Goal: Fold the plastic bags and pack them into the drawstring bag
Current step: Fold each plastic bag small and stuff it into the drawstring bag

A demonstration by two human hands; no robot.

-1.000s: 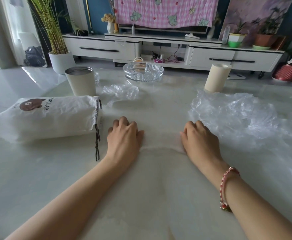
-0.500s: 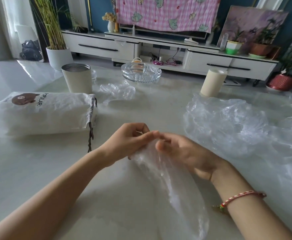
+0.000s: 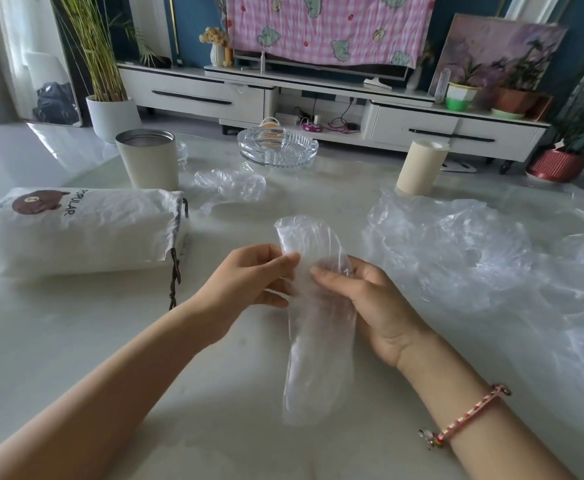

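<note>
A clear plastic bag (image 3: 318, 348), folded into a long narrow strip, hangs above the table (image 3: 76, 341) in the middle of the view. My left hand (image 3: 249, 277) pinches its upper part from the left. My right hand (image 3: 370, 303) grips it from the right, fingers over the plastic. The strip's top end curls over above my fingers. The white drawstring bag (image 3: 76, 230) with a brown bear print lies on its side at the left, its mouth and dark cord (image 3: 174, 271) facing my hands. A heap of loose clear plastic bags (image 3: 457, 251) spreads over the right side.
A beige metal cup (image 3: 147, 159) stands behind the drawstring bag. A crumpled clear bag (image 3: 230, 183) lies near it. A glass ashtray (image 3: 278, 147) sits at the far middle, a cream cylinder (image 3: 420, 168) at the far right. A TV cabinet stands beyond the table.
Both hands left the table, where they pressed a bag flat, and lifted it as a narrow strip. Since half a second ago its top end has risen and curled over.
</note>
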